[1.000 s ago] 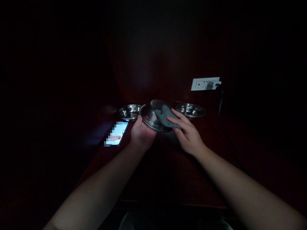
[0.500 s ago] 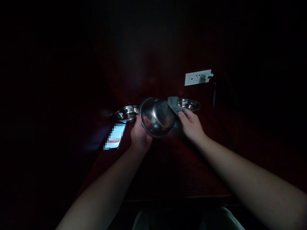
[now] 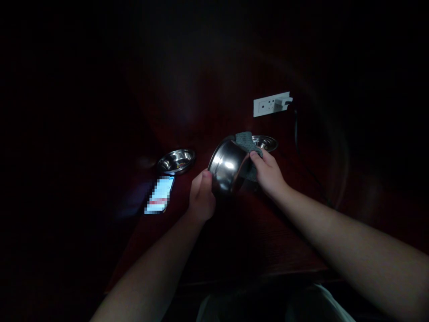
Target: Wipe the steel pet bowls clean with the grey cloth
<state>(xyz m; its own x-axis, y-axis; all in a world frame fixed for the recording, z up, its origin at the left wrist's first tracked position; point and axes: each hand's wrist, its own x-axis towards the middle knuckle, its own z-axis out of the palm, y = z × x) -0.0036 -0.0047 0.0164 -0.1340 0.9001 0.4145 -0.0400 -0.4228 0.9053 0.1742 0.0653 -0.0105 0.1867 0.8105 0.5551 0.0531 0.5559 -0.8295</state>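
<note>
A steel bowl (image 3: 227,170) is held up above a dark red wooden table (image 3: 234,237), tipped so its outer side faces me. My left hand (image 3: 201,197) grips the bowl's lower left rim. My right hand (image 3: 268,172) is closed on a grey cloth (image 3: 246,141) pressed against the bowl's right side. Part of the cloth sticks up behind the bowl's rim.
A second steel bowl (image 3: 176,160) sits on the table to the left, a third (image 3: 265,142) behind my right hand. A lit phone (image 3: 160,194) lies at the left. A white wall socket (image 3: 271,104) with a plug and a black cable (image 3: 296,134) is at the back right.
The bowl has been turned from its inside facing me to its outside facing me. The cloth moved from inside the bowl to its right outer side. The view shifted slightly.
</note>
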